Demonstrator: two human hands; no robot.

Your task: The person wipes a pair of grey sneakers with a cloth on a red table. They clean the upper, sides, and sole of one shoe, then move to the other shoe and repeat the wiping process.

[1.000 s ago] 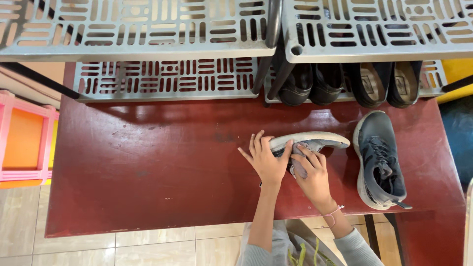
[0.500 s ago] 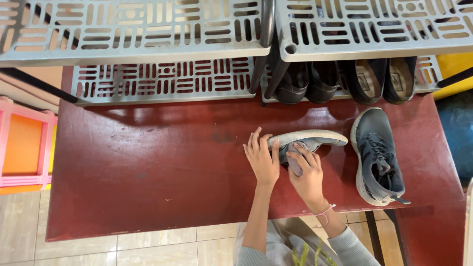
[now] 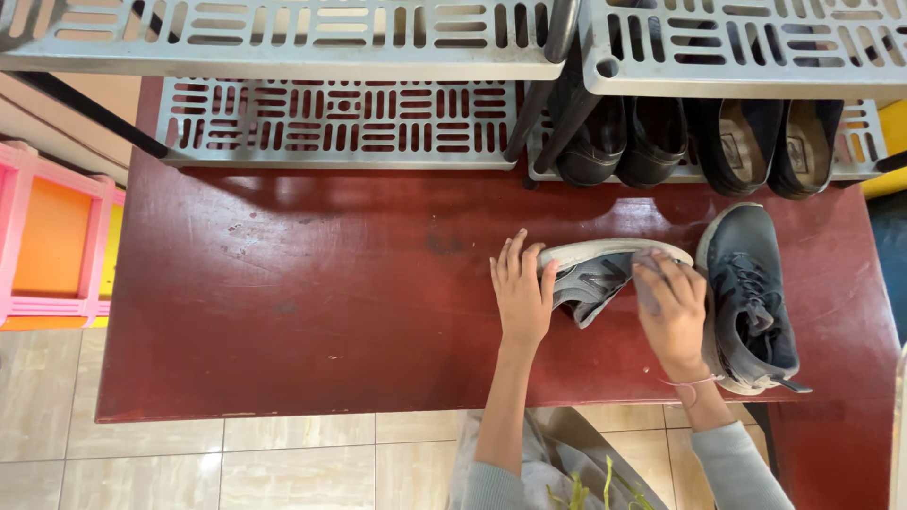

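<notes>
A grey sneaker (image 3: 597, 272) lies on its side on the dark red table (image 3: 312, 312), its pale sole facing away from me. My left hand (image 3: 521, 291) rests flat against the heel end and steadies the shoe. My right hand (image 3: 673, 314) presses a small greyish cloth (image 3: 646, 283) against the toe end. The matching grey sneaker (image 3: 751, 297) stands upright just to the right, touching my right hand's side.
A grey slotted plastic shoe rack (image 3: 340, 118) stands along the table's far edge, with two pairs of dark shoes (image 3: 699, 137) on its right shelf. A pink and orange stool (image 3: 52, 246) sits at the left. Tiled floor (image 3: 236, 463) lies below the table's front edge.
My right hand has slid with the cloth from the middle of the sneaker toward its toe end. The left hand stays on the heel.
</notes>
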